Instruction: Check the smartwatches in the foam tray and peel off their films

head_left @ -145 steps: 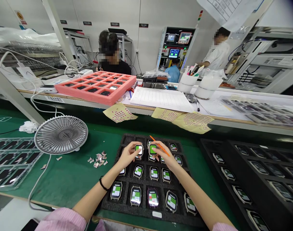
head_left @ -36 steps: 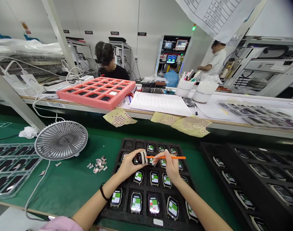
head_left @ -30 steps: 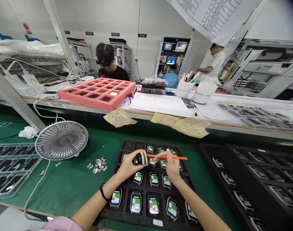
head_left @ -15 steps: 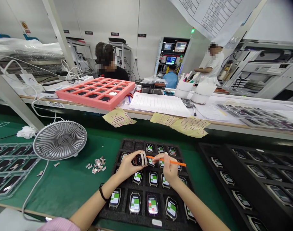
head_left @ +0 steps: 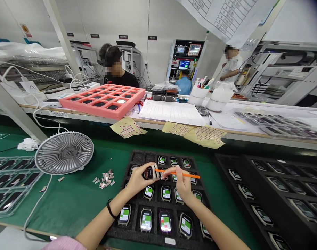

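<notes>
My left hand (head_left: pixel 136 180) is closed around a small watch body (head_left: pixel 151 172), held on its side above a black foam tray (head_left: pixel 129 222). My right hand (head_left: pixel 183 181) pinches a thin orange stick (head_left: pixel 186 174), whose left tip touches the edge of the held watch. Several more watch bodies with lit green and white screens (head_left: pixel 146 219) lie in the tray's pockets below both hands. A black band circles my left wrist.
A grey desk fan (head_left: pixel 64 153) and a pile of small metal bits (head_left: pixel 104 176) sit left on the green mat. Clear trays (head_left: pixel 7 180) lie far left, black trays (head_left: pixel 273 187) right. A pink tray (head_left: pixel 106 99), papers and other people are beyond the shelf.
4.8 s ago each hand pressed a watch in the tray; now the left hand holds one watch lifted and tilted, with the orange stick against its edge. Over the last second, almost nothing moved.
</notes>
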`<state>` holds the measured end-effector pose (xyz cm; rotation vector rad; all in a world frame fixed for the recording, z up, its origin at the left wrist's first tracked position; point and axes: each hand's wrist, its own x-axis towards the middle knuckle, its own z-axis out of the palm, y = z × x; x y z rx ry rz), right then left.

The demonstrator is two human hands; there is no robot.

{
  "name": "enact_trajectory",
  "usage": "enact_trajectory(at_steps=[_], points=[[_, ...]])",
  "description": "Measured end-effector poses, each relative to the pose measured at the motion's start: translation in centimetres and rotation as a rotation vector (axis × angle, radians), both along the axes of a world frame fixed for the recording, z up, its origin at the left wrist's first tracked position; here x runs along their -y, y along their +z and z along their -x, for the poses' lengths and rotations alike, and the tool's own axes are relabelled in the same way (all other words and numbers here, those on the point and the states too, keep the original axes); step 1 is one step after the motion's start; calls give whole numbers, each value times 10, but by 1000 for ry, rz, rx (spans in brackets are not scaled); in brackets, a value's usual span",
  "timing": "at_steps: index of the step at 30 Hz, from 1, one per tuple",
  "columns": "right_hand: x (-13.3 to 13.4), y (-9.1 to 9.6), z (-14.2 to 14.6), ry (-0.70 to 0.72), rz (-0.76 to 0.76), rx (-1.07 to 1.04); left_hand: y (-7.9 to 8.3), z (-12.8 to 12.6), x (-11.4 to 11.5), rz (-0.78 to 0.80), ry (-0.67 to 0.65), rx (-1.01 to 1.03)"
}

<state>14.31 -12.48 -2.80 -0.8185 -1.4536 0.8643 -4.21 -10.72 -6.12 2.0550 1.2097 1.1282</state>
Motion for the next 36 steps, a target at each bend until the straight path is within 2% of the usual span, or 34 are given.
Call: enact_trajectory(at_steps=[6, 13, 16, 18, 22, 27, 31, 36], points=[[-1, -2, -1, -9, -52, 79, -3, 1, -1, -11, 8, -15], [-3, -8, -2, 48, 6, 13, 1, -2, -1, 16, 24, -24], [-6, -8, -1, 23, 79, -37, 4, -2, -1, -42, 28, -35], [-8, -8, 2, 37, 179, -40, 4, -2, 0, -116, 27, -56], [-13, -14, 9, 219, 362, -28, 3, -2, 1, -170, 45, -100], [-18, -21, 10, 339, 435, -128, 2, -6, 3, -143, 1, -68], [-20, -16, 7, 327, 501, -215, 3, -6, 3, -94, -4, -4], [-18, -9, 6, 307, 508, -243, 5, -5, 4, -83, -24, -1]])
